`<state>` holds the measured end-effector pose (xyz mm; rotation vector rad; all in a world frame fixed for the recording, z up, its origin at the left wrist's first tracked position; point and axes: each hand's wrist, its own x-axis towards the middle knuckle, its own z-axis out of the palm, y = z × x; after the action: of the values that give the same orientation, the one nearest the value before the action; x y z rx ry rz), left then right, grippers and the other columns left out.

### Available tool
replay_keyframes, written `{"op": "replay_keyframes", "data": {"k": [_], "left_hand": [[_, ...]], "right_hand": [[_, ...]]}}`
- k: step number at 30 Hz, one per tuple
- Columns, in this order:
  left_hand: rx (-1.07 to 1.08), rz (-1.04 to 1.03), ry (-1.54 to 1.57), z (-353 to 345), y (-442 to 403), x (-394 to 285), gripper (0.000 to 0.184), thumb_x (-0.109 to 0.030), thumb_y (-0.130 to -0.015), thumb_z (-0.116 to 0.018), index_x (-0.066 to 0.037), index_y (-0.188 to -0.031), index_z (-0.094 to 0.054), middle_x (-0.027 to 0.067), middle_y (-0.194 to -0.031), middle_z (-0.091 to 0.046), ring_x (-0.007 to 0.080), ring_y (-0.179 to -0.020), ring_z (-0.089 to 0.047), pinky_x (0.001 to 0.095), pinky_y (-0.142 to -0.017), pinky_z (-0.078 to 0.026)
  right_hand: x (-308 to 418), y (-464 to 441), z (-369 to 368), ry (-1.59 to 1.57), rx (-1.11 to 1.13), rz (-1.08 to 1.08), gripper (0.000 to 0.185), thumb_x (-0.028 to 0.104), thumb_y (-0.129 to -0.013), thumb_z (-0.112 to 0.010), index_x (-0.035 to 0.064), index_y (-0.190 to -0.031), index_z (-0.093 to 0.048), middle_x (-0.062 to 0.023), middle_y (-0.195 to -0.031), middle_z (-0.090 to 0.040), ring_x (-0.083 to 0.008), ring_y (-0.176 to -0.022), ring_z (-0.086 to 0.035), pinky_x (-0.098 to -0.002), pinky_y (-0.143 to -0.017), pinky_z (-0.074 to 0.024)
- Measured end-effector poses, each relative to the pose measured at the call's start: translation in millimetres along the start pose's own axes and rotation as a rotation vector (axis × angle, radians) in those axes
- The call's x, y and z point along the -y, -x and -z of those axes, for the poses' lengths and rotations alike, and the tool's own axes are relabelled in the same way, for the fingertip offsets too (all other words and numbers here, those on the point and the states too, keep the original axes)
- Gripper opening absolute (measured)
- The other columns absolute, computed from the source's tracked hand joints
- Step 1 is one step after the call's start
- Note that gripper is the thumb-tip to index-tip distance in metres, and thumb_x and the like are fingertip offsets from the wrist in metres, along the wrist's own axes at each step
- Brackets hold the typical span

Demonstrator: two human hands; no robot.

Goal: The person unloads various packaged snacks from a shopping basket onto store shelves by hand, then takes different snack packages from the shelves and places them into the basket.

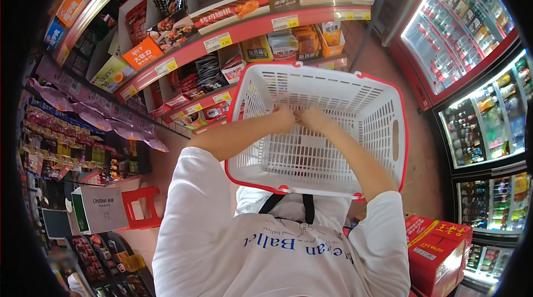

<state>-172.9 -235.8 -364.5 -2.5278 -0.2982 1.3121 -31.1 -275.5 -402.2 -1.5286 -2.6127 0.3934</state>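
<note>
A white plastic shopping basket (383, 97) with a red rim is in front of my waist, tilted so that its slotted inside shows. Over the basket's opening, my left hand (285, 117) and my right hand (312, 119) meet close together. The fingers of both look curled in and closed. Whatever is between them, if anything, is too small and too hidden to make out. No goods show inside the basket.
Ahead stands a shelf (250, 26) of packaged snacks. Lit drink coolers (455, 19) line the right side. A red carton (436, 252) sits low at right, a red stool (140, 208) at left. Hanging snack packs (83, 136) fill the left.
</note>
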Motion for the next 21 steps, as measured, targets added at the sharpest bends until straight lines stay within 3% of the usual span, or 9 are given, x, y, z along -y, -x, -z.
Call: {"op": "replay_keyframes", "data": {"k": [1,3,8,10,13,16,18,19,21], "left_hand": [[0.0,-0.001,-0.001,8.1,6.9,8.4,0.032,-0.017,-0.064,-0.077,-0.012,-0.096,-0.071,0.0059,-0.092,-0.07,0.0263,-0.082,-0.066,0.0406,-0.061,-0.05],[0.088,-0.01,0.559,22.3,13.4,29.5,0.03,-0.029,-0.057,-0.081,-0.01,-0.08,-0.074,0.0058,-0.073,-0.069,0.0241,-0.07,-0.067,0.0356,-0.065,-0.052],[-0.177,0.027,0.622,43.1,40.8,51.0,0.034,-0.035,-0.054,-0.08,-0.007,-0.073,-0.072,0.0089,-0.07,-0.068,0.0257,-0.066,-0.066,0.0376,-0.06,-0.051],[-0.229,-0.02,0.619,50.9,55.9,54.3,0.037,-0.037,-0.054,-0.079,-0.006,-0.073,-0.072,0.0099,-0.07,-0.068,0.0267,-0.065,-0.066,0.039,-0.059,-0.05],[-0.361,-0.068,0.649,72.7,98.0,56.2,0.043,-0.039,-0.054,-0.077,-0.004,-0.077,-0.071,0.0121,-0.073,-0.068,0.0288,-0.067,-0.066,0.0404,-0.06,-0.049],[-0.574,-0.142,0.848,73.7,129.0,58.1,0.049,-0.039,-0.056,-0.078,-0.003,-0.088,-0.066,0.0137,-0.077,-0.067,0.0302,-0.073,-0.065,0.04,-0.063,-0.048],[-0.9,-0.036,0.979,71.1,155.4,53.6,0.054,-0.039,-0.06,-0.078,-0.004,-0.097,-0.059,0.0143,-0.081,-0.065,0.0313,-0.079,-0.064,0.0394,-0.065,-0.047],[-1.007,-0.001,1.007,65.0,167.0,52.7,0.053,-0.037,-0.067,-0.079,-0.005,-0.1,-0.053,0.0121,-0.08,-0.063,0.0272,-0.08,-0.064,0.0373,-0.064,-0.049],[-1.162,0.027,1.178,49.5,189.8,52.4,0.052,-0.036,-0.069,-0.08,-0.004,-0.1,-0.052,0.0107,-0.081,-0.063,0.0233,-0.078,-0.065,0.0348,-0.063,-0.05]], "right_hand": [[-2.2,1.0,3.0,-0.05,0.017,-0.016,0.022,0.019,-0.085,-0.059,0.0046,-0.101,-0.059,-0.0169,-0.084,-0.067,-0.0372,-0.077,-0.065,-0.0468,-0.069,-0.0514],[-8.4,2.2,3.7,-0.174,-0.023,-0.026,0.025,0.021,-0.085,-0.06,0.0044,-0.103,-0.058,-0.0179,-0.085,-0.067,-0.0378,-0.079,-0.065,-0.047,-0.069,-0.0511],[-30.9,0.6,6.5,-0.415,-0.07,-0.039,0.036,0.026,-0.081,-0.066,0.0039,-0.109,-0.058,-0.0185,-0.094,-0.067,-0.0347,-0.087,-0.065,-0.0433,-0.077,-0.0509],[-31.2,3.5,32.7,-0.571,0.201,-0.087,0.044,0.027,-0.077,-0.07,0.0053,-0.114,-0.059,-0.0164,-0.103,-0.067,-0.0291,-0.094,-0.064,-0.0378,-0.085,-0.0489],[-37.1,5.7,52.0,-0.641,0.191,-0.077,0.047,0.026,-0.075,-0.072,0.0051,-0.116,-0.06,-0.0145,-0.105,-0.067,-0.0253,-0.097,-0.063,-0.0355,-0.088,-0.047],[-28.4,3.6,80.4,-0.675,0.095,-0.11,0.047,0.025,-0.076,-0.071,0.0048,-0.117,-0.06,-0.0152,-0.104,-0.067,-0.0259,-0.097,-0.063,-0.036,-0.087,-0.0472],[-15.2,-0.1,102.0,-0.671,0.043,-0.118,0.047,0.024,-0.076,-0.071,0.0046,-0.117,-0.059,-0.0157,-0.103,-0.067,-0.0263,-0.097,-0.063,-0.0363,-0.087,-0.0474],[-6.4,-3.1,112.5,-0.662,0.024,-0.118,0.047,0.024,-0.076,-0.071,0.0045,-0.117,-0.059,-0.0159,-0.103,-0.067,-0.0265,-0.097,-0.063,-0.0365,-0.087,-0.0474],[11.0,-10.6,134.2,-0.638,0.014,-0.11,0.046,0.023,-0.077,-0.071,0.0044,-0.118,-0.059,-0.0163,-0.102,-0.067,-0.0268,-0.097,-0.063,-0.0369,-0.086,-0.0476]]}}
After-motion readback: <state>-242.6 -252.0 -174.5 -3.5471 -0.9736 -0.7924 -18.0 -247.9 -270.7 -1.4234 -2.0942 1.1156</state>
